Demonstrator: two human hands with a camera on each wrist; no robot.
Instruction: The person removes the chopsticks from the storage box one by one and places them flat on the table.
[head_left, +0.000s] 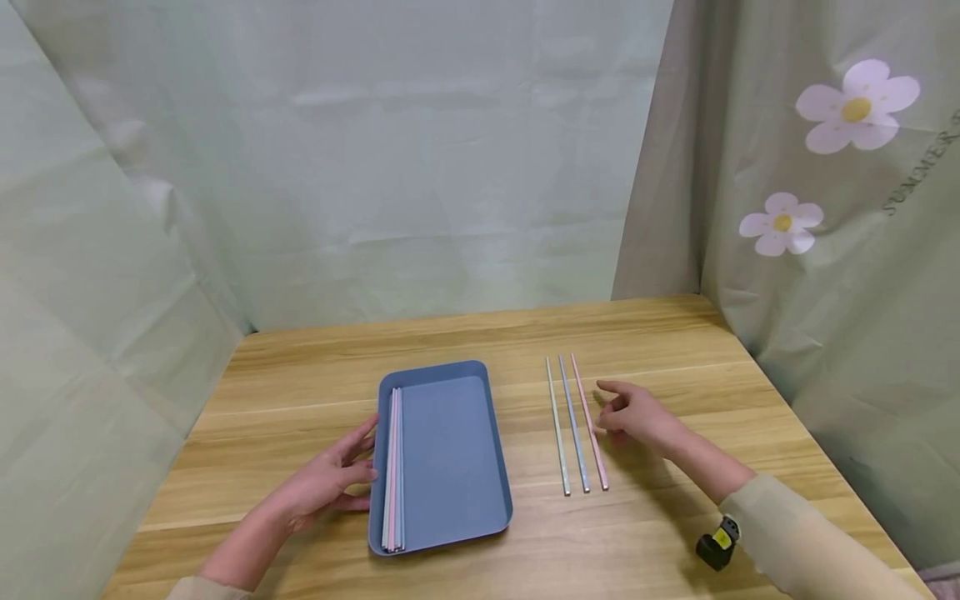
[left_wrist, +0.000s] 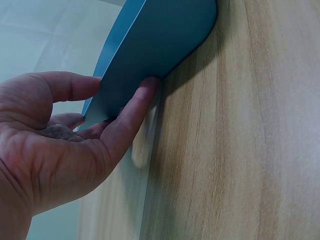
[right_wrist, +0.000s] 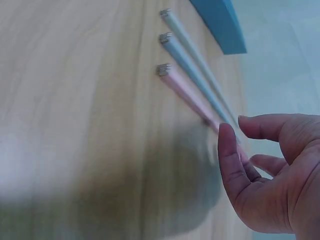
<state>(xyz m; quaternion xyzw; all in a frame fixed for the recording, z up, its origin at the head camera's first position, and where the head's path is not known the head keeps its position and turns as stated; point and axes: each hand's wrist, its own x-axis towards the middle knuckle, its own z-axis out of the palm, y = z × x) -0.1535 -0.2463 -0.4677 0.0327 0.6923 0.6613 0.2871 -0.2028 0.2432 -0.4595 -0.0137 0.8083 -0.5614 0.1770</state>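
A blue-grey rectangular tray [head_left: 453, 454] lies on the table, with several pink, white and blue chopsticks [head_left: 394, 475] side by side along its left wall. My left hand [head_left: 322, 487] is at the tray's left side, its loosely bent fingers touching the outer wall in the left wrist view. Right of the tray lie a green chopstick [head_left: 557, 425], a blue chopstick [head_left: 573, 425] and a pink chopstick [head_left: 587, 417], roughly parallel. My right hand [head_left: 636, 418] hovers just right of the pink one, thumb and fingers apart, nothing held between them.
The wood-grain table [head_left: 300, 383] has a pale curtain [head_left: 420, 167] behind it and more cloth at both sides. A flowered curtain [head_left: 810, 317] hangs along the right edge. A small black device [head_left: 717, 543] is by the right sleeve.
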